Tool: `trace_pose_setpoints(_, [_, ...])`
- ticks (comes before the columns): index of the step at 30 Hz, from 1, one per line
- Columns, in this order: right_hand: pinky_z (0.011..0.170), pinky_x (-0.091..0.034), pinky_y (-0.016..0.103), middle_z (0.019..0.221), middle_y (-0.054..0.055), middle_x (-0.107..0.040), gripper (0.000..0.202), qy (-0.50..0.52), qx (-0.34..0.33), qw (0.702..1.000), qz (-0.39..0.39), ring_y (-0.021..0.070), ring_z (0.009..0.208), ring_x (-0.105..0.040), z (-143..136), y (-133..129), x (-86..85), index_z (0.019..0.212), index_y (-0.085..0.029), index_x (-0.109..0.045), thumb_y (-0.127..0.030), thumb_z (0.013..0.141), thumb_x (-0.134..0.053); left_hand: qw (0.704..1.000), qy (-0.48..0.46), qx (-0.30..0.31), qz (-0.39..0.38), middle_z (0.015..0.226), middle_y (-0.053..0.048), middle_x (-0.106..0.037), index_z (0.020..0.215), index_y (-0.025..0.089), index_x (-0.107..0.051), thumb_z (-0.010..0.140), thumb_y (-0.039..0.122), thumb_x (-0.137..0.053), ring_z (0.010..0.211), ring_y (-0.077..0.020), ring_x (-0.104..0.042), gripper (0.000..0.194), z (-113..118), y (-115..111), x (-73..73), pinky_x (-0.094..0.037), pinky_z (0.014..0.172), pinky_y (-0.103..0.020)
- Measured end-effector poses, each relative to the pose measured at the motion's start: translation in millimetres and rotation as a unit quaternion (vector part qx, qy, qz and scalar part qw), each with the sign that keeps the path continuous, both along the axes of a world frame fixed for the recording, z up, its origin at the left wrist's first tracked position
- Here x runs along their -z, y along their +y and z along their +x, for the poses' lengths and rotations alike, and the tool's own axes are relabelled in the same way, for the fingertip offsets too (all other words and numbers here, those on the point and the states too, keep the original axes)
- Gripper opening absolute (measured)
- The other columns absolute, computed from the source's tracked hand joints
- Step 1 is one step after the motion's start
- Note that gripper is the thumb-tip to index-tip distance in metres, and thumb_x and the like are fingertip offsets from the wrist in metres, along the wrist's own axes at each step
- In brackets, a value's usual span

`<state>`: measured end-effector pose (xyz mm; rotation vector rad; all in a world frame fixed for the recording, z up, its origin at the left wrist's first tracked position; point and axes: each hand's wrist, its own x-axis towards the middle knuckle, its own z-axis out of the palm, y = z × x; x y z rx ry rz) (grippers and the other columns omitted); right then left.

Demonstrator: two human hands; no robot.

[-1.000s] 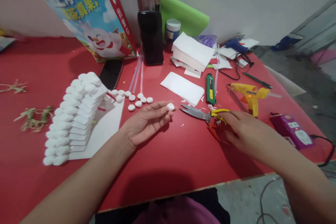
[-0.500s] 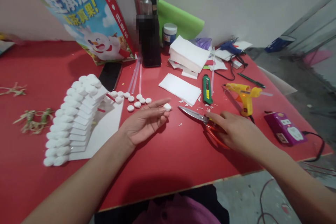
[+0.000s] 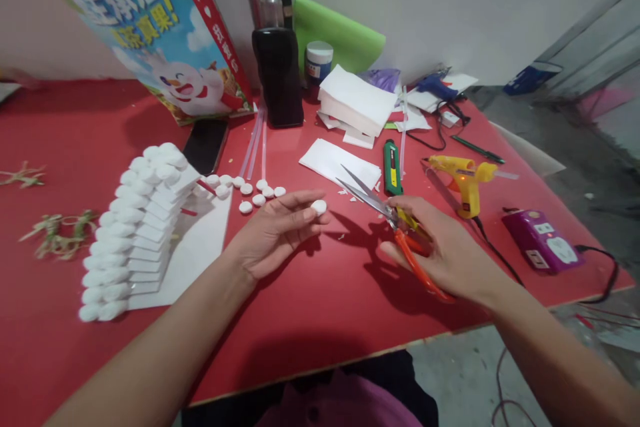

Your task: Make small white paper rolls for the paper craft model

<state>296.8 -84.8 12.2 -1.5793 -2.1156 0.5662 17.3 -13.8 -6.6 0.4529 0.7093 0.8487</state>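
Between the thumb and fingers of my left hand [image 3: 280,230] is a small round white piece [image 3: 319,207], like a ball of clay or foam. My right hand [image 3: 433,237] grips scissors [image 3: 367,197] with orange and yellow handles; the blades are parted a little and point toward the left hand, apart from the white piece. Several similar white pellets [image 3: 245,207] lie on the red table beyond my left wrist. Left of my forearm stands a stepped white model [image 3: 153,233] edged with rows of white rounded pieces, on a white board [image 3: 200,240].
Behind lie folded white paper [image 3: 340,163], a green cutter knife [image 3: 393,167] and paper scraps. A yellow glue gun [image 3: 467,180] and purple power socket [image 3: 543,240] are at right. A printed bag [image 3: 190,33], a phone [image 3: 205,145] and a black phone [image 3: 279,80] stand or lie at the back.
My right hand has lifted the scissors off the table, and their blades have opened. The left hand has stayed nearly in place, turning the white piece slightly.
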Motion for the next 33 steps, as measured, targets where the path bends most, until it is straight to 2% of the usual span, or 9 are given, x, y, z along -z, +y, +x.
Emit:
trace_pose_setpoints(3, [0.096,-0.06,0.052,0.129,0.016,-0.07,0.065,0.012,-0.002,1.0,-0.001,0.0344,0.115,-0.071,-17.3,2.9,0.5,0.144,-0.021,-0.053,-0.054,0.092,-0.073,1.0,-0.001,-0.002,0.024,0.085,-0.006,-0.082,0.09,0.012,-0.084,0.065,0.006,-0.097,0.075,-0.0152,-0.079,0.029,1.8,-2.3,1.0,-0.067,0.074,-0.019])
trace_pose_setpoints(6, [0.092,-0.06,0.056,0.125,0.018,-0.069,0.07,-0.02,-0.007,1.0,0.004,0.0377,0.112,-0.07,-31.3,3.9,3.9,0.146,-0.02,-0.054,-0.06,0.091,-0.073,0.999,0.01,-0.007,0.048,0.083,-0.005,-0.081,0.087,0.013,-0.083,0.064,0.008,-0.098,0.075,-0.0152,-0.079,0.028,3.3,-4.1,0.9,-0.067,0.075,-0.021])
trace_pose_setpoints(12, [0.081,-0.06,0.051,0.118,0.017,-0.066,0.068,-0.069,-0.009,0.998,-0.01,0.035,0.1,-0.07,-46.0,2.0,5.7,0.146,-0.021,-0.057,-0.062,0.092,-0.071,0.996,0.015,-0.034,0.086,0.084,-0.003,-0.081,0.085,0.015,-0.083,0.066,0.006,-0.096,0.078,-0.0131,-0.077,0.025,3.8,-5.6,0.7,-0.064,0.078,-0.02])
trace_pose_setpoints(16, [0.076,-0.06,0.047,0.114,0.016,-0.066,0.067,-0.073,-0.007,0.997,0.0,0.0331,0.095,-0.07,-49.5,0.9,6.0,0.145,-0.021,-0.058,-0.063,0.093,-0.069,0.994,0.016,-0.043,0.094,0.083,-0.002,-0.08,0.082,0.016,-0.083,0.064,0.005,-0.096,0.078,-0.0114,-0.076,0.025,3.4,-6.4,2.0,-0.063,0.077,-0.018])
trace_pose_setpoints(25, [0.068,-0.059,0.042,0.112,0.016,-0.067,0.06,-0.066,-0.004,0.997,0.035,0.0295,0.086,-0.071,-49.0,-1.4,9.5,0.139,-0.022,-0.063,-0.063,0.095,-0.069,0.994,0.023,-0.04,0.099,0.082,-0.003,-0.08,0.083,0.017,-0.083,0.063,0.01,-0.098,0.078,-0.0127,-0.075,0.025,5.3,-6.1,2.7,-0.062,0.08,-0.021])
trace_pose_setpoints(28, [0.067,-0.059,0.041,0.11,0.015,-0.068,0.063,-0.068,-0.004,0.996,0.057,0.0285,0.083,-0.071,-48.0,-2.3,11.9,0.141,-0.021,-0.063,-0.062,0.093,-0.072,0.994,0.028,-0.044,0.094,0.081,-0.003,-0.08,0.082,0.016,-0.083,0.062,0.01,-0.099,0.077,-0.0125,-0.075,0.026,5.9,-5.6,2.3,-0.062,0.079,-0.021])
trace_pose_setpoints(33, [0.067,-0.06,0.039,0.105,0.014,-0.07,0.056,-0.063,-0.007,0.991,0.114,0.0254,0.079,-0.071,-46.0,-3.2,17.5,0.139,-0.018,-0.064,-0.059,0.1,-0.065,0.995,0.038,-0.041,0.084,0.08,-0.002,-0.08,0.08,0.016,-0.083,0.059,0.013,-0.101,0.077,-0.0134,-0.075,0.028,5.2,-6.3,1.7,-0.063,0.08,-0.023])
